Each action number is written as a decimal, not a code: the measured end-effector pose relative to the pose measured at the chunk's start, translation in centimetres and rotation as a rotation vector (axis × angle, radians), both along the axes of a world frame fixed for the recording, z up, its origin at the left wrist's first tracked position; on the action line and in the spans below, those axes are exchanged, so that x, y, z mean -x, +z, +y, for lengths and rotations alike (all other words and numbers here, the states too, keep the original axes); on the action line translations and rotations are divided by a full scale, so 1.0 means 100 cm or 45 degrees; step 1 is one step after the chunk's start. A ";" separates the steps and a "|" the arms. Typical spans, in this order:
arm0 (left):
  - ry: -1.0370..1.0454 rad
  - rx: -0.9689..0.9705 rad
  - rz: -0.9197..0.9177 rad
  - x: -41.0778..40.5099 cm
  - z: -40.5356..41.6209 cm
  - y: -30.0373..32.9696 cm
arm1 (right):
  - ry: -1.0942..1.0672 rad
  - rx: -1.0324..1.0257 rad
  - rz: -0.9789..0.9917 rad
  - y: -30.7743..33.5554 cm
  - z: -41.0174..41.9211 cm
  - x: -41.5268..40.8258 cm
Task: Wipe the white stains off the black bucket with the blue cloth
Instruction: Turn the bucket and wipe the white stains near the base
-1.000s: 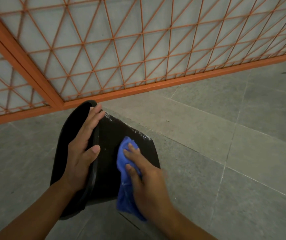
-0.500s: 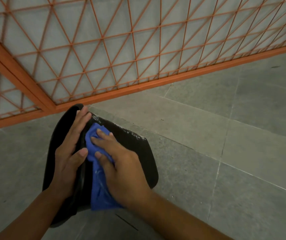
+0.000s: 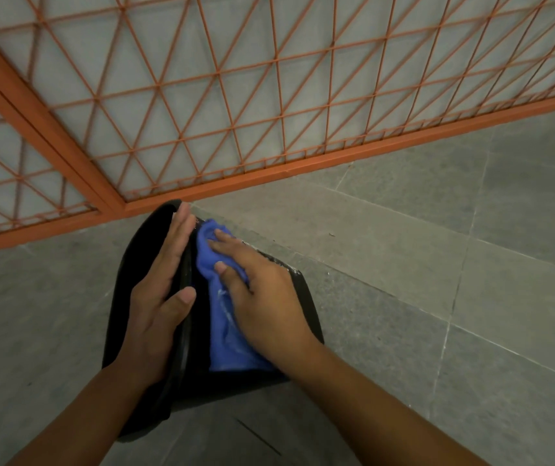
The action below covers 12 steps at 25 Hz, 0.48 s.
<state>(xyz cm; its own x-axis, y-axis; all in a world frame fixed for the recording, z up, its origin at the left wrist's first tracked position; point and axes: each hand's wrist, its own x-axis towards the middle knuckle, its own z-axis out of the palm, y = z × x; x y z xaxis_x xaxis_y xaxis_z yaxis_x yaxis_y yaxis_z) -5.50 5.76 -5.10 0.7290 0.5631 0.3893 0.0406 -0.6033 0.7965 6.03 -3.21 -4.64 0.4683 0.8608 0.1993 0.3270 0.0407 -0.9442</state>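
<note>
The black plastic bucket (image 3: 306, 297) looked smooth and faintly glossy. The crumpled blue cloth (image 3: 225, 317) was soft and matt. The grey stone floor tiles (image 3: 437, 264) looked matt and speckled; the orange painted metal grille (image 3: 235, 95), upper frame, smooth.

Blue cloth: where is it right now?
In the head view the blue cloth lies low centre on the black bucket, pressed under the right hand, just right of the left hand on the rim.

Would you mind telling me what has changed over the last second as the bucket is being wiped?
The right hand has pushed the blue cloth up the black bucket, from mid-wall towards the far top edge beside the rim. The left hand stays flat on the rim, steadying the bucket. White stains remain along the far edge.
</note>
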 end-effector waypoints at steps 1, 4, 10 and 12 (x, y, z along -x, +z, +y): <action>0.002 -0.004 0.007 -0.001 -0.002 0.001 | -0.045 0.039 0.041 -0.004 0.001 -0.006; -0.027 -0.021 0.023 -0.006 -0.007 0.002 | -0.090 0.040 0.085 -0.007 -0.014 -0.001; -0.022 -0.022 0.046 -0.003 -0.001 0.001 | 0.019 -0.027 0.040 0.001 0.001 -0.005; 0.015 0.030 0.060 -0.010 0.001 0.003 | 0.009 -0.021 0.094 -0.002 0.003 -0.010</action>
